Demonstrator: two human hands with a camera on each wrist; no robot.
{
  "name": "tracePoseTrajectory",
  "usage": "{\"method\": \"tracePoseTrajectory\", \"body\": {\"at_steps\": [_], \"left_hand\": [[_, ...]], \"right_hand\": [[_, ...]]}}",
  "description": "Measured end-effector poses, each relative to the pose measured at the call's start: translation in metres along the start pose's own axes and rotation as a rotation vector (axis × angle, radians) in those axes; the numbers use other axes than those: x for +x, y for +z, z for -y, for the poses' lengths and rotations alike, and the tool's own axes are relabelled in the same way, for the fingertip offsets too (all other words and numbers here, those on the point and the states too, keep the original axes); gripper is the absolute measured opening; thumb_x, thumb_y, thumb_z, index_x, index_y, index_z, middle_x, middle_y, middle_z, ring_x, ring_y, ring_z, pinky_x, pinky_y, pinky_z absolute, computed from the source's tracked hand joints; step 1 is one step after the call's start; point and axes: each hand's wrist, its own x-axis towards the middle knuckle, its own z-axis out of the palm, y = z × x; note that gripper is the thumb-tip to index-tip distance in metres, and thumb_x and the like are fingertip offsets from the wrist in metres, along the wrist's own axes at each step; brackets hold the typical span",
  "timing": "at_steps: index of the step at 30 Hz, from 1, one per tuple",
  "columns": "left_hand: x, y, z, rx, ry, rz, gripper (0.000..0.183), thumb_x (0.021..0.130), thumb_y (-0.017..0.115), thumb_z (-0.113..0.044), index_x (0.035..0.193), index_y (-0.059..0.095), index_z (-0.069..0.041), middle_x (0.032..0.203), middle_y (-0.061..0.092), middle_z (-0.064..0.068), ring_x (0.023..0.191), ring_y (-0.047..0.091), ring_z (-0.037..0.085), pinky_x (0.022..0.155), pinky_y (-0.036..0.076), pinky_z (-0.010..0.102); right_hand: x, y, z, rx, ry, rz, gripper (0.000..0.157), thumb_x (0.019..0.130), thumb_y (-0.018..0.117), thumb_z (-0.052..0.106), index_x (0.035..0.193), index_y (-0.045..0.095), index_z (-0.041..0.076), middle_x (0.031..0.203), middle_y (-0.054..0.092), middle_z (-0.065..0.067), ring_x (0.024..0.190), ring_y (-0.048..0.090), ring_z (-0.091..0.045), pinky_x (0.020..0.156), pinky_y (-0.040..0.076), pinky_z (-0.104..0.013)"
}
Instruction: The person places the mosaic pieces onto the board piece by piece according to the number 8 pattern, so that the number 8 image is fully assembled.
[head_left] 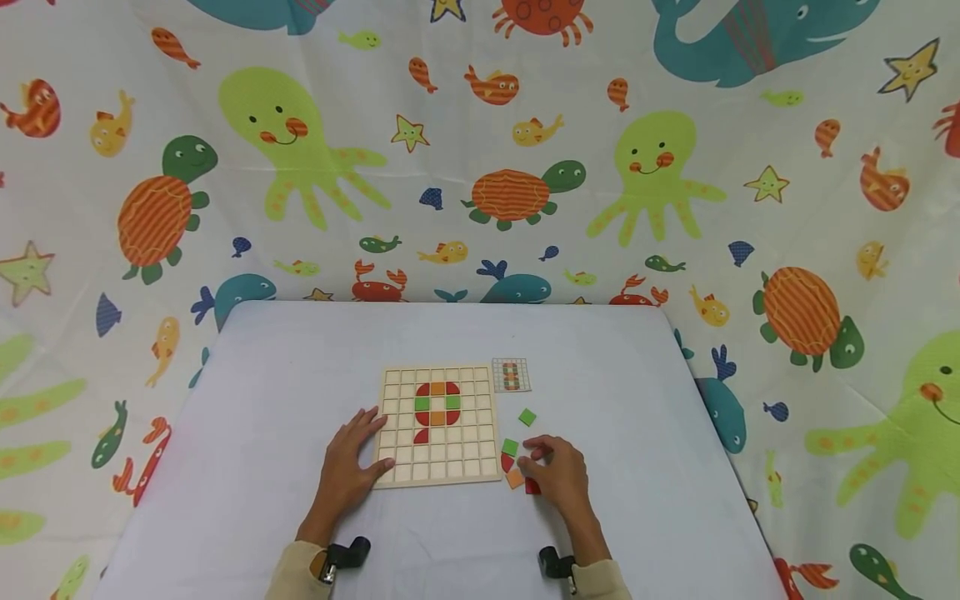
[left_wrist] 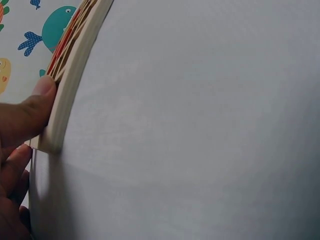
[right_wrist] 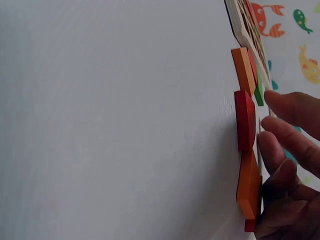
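A wooden grid board (head_left: 471, 451) lies on the table, with red rounded, orange square and green square tiles forming a ring in its cells. One red tile (head_left: 422, 436) sits below the ring's left side. My left hand (head_left: 347, 461) rests at the board's left edge, and its thumb (left_wrist: 42, 97) touches the frame near a corner. My right hand (head_left: 558, 473) hovers over loose tiles right of the board, fingers bent and apart, holding nothing visible. Near it lie a green tile (head_left: 510, 447), an orange tile (head_left: 514, 478) and a red tile (right_wrist: 245, 120); the hand partly hides others.
A small pattern card (head_left: 512, 375) with a printed grid lies beside the board's upper right corner. Another green tile (head_left: 527, 417) lies apart below the card. A white cloth (head_left: 637, 400) covers the table, and a sea-animal curtain (head_left: 450, 125) hangs behind.
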Motion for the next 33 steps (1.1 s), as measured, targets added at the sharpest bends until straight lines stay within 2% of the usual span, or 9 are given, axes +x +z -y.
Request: {"method": "tracePoseTrajectory", "body": {"at_steps": [5,9,14,19,26,33], "left_hand": [[0.000,0.000,0.000,-0.001,0.005,-0.005,0.076,0.080,0.091,-0.015,0.149,0.060,-0.008,0.164,0.050,0.017,0.156,0.037,0.045,0.126,0.024,0.070],[0.000,0.000,0.001,0.004,0.007,-0.002,0.076,0.080,0.091,-0.016,0.149,0.060,-0.008,0.164,0.050,0.017,0.156,0.037,0.045,0.126,0.024,0.071],[0.001,0.001,0.002,-0.001,0.013,-0.006,0.077,0.080,0.091,-0.017,0.150,0.060,-0.008,0.164,0.050,0.017,0.156,0.037,0.045,0.125,0.024,0.071],[0.000,0.001,0.001,-0.006,0.010,-0.005,0.076,0.080,0.091,-0.017,0.149,0.060,-0.008,0.163,0.051,0.018,0.155,0.037,0.046,0.125,0.025,0.072],[-0.001,0.001,0.001,0.000,0.005,-0.015,0.076,0.080,0.091,-0.018,0.149,0.061,-0.009,0.163,0.051,0.017,0.156,0.038,0.044,0.125,0.026,0.071],[-0.001,0.001,0.000,-0.003,-0.010,-0.005,0.076,0.081,0.090,-0.018,0.150,0.060,-0.010,0.164,0.050,0.016,0.157,0.036,0.044,0.126,0.024,0.071]], "right_hand": [[-0.004,-0.004,-0.004,0.000,-0.022,0.028,0.025,0.081,0.093,0.022,0.103,0.082,0.019,0.084,0.067,0.005,0.082,0.055,-0.015,0.067,0.040,-0.028],[-0.008,-0.006,-0.005,-0.034,-0.048,0.074,0.027,0.075,0.097,0.027,0.096,0.081,0.022,0.083,0.065,0.007,0.079,0.053,-0.013,0.066,0.040,-0.026],[-0.011,-0.008,-0.001,-0.073,-0.098,0.120,0.030,0.072,0.099,0.021,0.092,0.076,0.022,0.083,0.063,0.006,0.075,0.051,-0.012,0.063,0.039,-0.025],[-0.014,-0.007,0.002,-0.094,-0.129,0.143,0.027,0.075,0.096,0.015,0.084,0.071,0.021,0.081,0.062,0.005,0.073,0.051,-0.011,0.061,0.038,-0.025],[-0.014,-0.005,0.006,-0.103,-0.131,0.173,0.026,0.081,0.090,0.012,0.097,0.072,0.023,0.082,0.062,0.006,0.073,0.050,-0.010,0.060,0.037,-0.024],[-0.014,-0.007,0.007,-0.094,-0.143,0.195,0.029,0.081,0.092,0.012,0.093,0.066,0.019,0.082,0.061,0.005,0.074,0.051,-0.011,0.062,0.037,-0.024]]}}
